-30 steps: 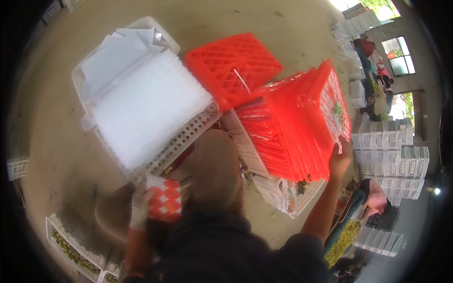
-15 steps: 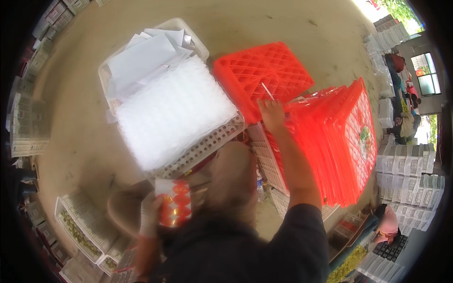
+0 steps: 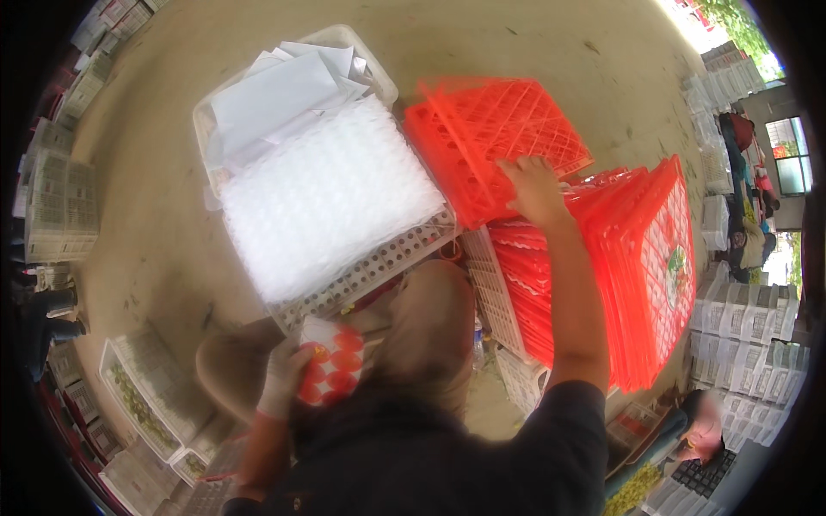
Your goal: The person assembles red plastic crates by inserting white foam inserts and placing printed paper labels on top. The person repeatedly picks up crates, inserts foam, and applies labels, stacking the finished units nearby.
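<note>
Packing-hall floor [image 3: 490, 43] in dusty tan, seen from above, with stacked white crates [image 3: 744, 297] along the right wall. On the floor sits a pale open crate [image 3: 387, 82]: loose white papers [image 3: 275, 95] lie at its far end, and a thick pile of bumpy white padding [image 3: 331, 198] rises above its perforated near edge. Off that crate's right edge are a red lattice basket [image 3: 551, 125] and, beside it, a long nested row of red baskets [image 3: 637, 284].

The left hand [image 3: 282, 378] is closed on the left edge of a sheet of red round stickers [image 3: 334, 365], just off the pale crate's near corner. The right hand [image 3: 535, 189] is at the near right side of the red lattice basket, fingers partly spread; blur hides whether they grip it.

The sticker sheet looks thin, light and bendy, best pinched at its plain margin. The basket looks light, fairly stiff and a little slippery, with thin bars that could flex; its rim or open lattice offers the surest hold.
</note>
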`<act>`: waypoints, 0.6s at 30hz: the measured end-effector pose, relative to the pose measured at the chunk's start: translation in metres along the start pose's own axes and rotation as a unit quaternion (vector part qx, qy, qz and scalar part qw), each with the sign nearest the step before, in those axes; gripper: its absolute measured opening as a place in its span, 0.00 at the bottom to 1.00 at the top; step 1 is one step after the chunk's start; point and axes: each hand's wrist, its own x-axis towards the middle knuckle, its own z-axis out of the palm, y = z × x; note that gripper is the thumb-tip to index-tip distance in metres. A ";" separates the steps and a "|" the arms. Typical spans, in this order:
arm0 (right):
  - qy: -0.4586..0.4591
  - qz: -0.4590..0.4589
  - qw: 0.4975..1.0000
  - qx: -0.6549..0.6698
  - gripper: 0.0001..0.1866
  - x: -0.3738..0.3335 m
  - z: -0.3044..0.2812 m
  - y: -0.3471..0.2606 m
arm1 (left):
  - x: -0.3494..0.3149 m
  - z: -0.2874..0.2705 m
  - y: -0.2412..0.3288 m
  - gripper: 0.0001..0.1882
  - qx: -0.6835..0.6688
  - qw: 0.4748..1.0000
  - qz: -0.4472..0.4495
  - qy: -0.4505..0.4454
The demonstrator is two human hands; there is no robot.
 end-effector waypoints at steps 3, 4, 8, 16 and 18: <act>0.063 -0.015 0.997 -0.052 0.44 0.017 -0.016 0.000 | -0.005 0.001 0.002 0.17 -0.016 1.000 -0.004 0.004; 0.086 -0.023 0.994 -0.068 0.44 0.023 -0.021 -0.002 | -0.006 0.000 0.002 0.18 -0.012 1.000 -0.007 0.008; 0.182 -0.084 0.979 -0.031 0.42 0.035 -0.068 -0.071 | -0.010 -0.004 -0.002 0.21 -0.006 1.000 0.027 0.014; 0.135 -0.298 0.933 0.150 0.25 0.004 -0.059 -0.294 | -0.024 0.001 0.022 0.17 0.003 0.999 -0.035 0.024; 0.134 -0.298 0.928 0.179 0.24 0.002 -0.038 -0.331 | -0.029 -0.003 0.016 0.17 -0.006 0.999 -0.020 0.026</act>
